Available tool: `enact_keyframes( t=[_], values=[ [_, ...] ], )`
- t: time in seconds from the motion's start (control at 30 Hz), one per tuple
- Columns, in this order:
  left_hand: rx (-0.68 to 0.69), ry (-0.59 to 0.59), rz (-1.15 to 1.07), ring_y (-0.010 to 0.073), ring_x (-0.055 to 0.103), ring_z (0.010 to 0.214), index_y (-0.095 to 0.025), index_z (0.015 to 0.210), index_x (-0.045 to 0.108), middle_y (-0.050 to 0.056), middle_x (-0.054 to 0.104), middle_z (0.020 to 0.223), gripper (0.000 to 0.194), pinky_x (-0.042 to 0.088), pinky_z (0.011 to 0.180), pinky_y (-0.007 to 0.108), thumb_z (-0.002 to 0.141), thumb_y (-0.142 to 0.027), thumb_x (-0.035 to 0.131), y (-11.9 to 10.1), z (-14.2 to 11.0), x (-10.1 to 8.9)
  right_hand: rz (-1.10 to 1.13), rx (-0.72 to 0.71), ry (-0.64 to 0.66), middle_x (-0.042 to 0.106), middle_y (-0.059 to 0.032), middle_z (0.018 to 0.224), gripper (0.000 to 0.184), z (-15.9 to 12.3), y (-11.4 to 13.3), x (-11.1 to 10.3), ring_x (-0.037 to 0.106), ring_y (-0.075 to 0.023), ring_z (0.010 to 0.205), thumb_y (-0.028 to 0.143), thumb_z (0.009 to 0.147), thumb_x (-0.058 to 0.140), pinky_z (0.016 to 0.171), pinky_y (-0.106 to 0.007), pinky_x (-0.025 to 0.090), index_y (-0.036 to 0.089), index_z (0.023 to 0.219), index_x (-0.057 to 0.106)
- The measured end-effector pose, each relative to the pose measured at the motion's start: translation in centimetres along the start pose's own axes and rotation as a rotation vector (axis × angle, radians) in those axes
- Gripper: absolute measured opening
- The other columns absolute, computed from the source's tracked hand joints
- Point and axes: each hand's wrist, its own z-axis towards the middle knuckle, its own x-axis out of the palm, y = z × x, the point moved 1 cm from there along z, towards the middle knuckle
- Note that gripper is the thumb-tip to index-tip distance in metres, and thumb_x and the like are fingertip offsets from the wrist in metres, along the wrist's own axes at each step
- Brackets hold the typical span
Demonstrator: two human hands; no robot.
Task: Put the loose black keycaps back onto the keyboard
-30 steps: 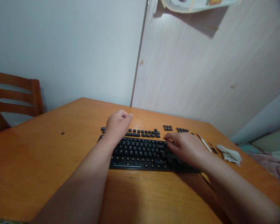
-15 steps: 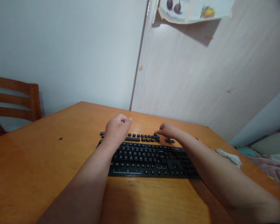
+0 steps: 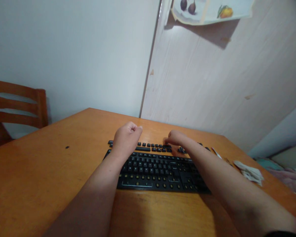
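A black keyboard (image 3: 148, 169) lies on the wooden table, its front rows bare of keycaps and showing small pale stems. Behind it, loose black keycaps (image 3: 153, 145) are laid out in rows, among them a long space bar (image 3: 143, 149). My left hand (image 3: 126, 139) is closed in a fist above the left part of these rows; whatever it may hold is hidden. At the right end of the rows, my right hand (image 3: 176, 137) is closed with its fingertips low by a wide keycap (image 3: 167, 146). Its fingertips are blurred, so I cannot make out what is in them.
A crumpled whitish cloth (image 3: 249, 171) and a thin pale tool (image 3: 216, 152) lie to the right. One small dark piece (image 3: 67, 147) sits on the table (image 3: 39, 177) at left. A wooden chair (image 3: 40, 108) stands beyond the left edge; a wall rises behind.
The view has shifted slightly, so everything sits a little further right. My right fingertips have moved down a little over a small keycap, which no longer shows. My left fist keeps its pose.
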Motion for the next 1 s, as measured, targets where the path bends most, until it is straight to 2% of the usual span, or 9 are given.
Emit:
enact_keyframes(
  t=[0.2, 0.43, 0.8, 1.0],
  values=[
    [-0.013, -0.002, 0.001, 0.0136, 0.047, 0.057, -0.02, 0.066, 0.054, -0.004, 0.05, 0.057, 0.032, 0.032, 0.055, 0.026, 0.083, -0.046, 0.056, -0.1, 0.0, -0.1, 0.071, -0.081, 0.015, 0.074, -0.0117, 0.089, 0.027, 0.6, -1.2, -0.1, 0.066, -0.0214, 0.077, 0.038, 0.082, 0.065, 0.064, -0.029, 0.046, 0.017, 0.096, 0.076],
    [-0.002, -0.007, 0.004, 0.0134, 0.047, 0.058, -0.02, 0.066, 0.054, -0.004, 0.05, 0.057, 0.031, 0.032, 0.056, 0.026, 0.083, -0.045, 0.056, 0.0, -0.1, 0.0, 0.147, -0.199, 0.052, 0.076, -0.007, 0.096, 0.02, 0.8, -1.7, 0.4, 0.066, -0.0186, 0.082, 0.025, 0.073, 0.075, 0.071, -0.026, 0.046, 0.02, 0.092, 0.078],
    [-0.002, -0.014, 0.004, 0.0131, 0.046, 0.057, -0.02, 0.064, 0.054, -0.004, 0.05, 0.057, 0.031, 0.032, 0.055, 0.025, 0.083, -0.045, 0.058, 0.0, 0.0, 0.1, 0.125, -0.209, 0.035, 0.075, -0.0071, 0.084, 0.02, 0.9, -1.8, 1.0, 0.066, -0.0194, 0.076, 0.031, 0.072, 0.075, 0.067, -0.027, 0.044, 0.019, 0.088, 0.079],
    [-0.005, -0.014, 0.013, 0.0132, 0.046, 0.056, -0.02, 0.065, 0.054, -0.004, 0.049, 0.056, 0.031, 0.032, 0.055, 0.026, 0.083, -0.045, 0.058, 0.0, 0.0, 0.0, 0.123, -0.222, -0.02, 0.074, -0.0082, 0.081, 0.023, -0.4, -1.9, 0.0, 0.063, -0.0185, 0.072, 0.033, 0.077, 0.071, 0.063, -0.027, 0.041, 0.017, 0.092, 0.078]
  ],
)
